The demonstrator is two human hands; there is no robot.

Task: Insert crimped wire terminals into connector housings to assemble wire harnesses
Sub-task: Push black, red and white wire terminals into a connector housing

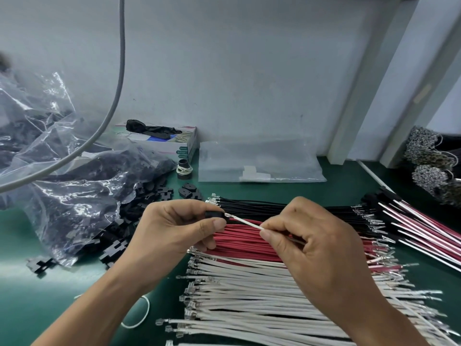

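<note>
Left hand pinches a small black housing between thumb and fingers, up above the wire piles. Right hand pinches a white wire between thumb and forefinger, with the metal terminal on its tip right at the housing's opening (can't tell if it's actually inside, it's too small to see).

Under the hands, on the green surface, wires lie in rows by colour: black wires at the back, red wires in the middle, white wires closest to the camera, all with bare terminals at the ends. Finished-looking harnesses fan out to the right.

On the left a clear bag spills loose black housings onto the surface. A cardboard box sits by the wall behind it, with a flat plastic bag beside it. A grey cable hangs across the top left.
</note>
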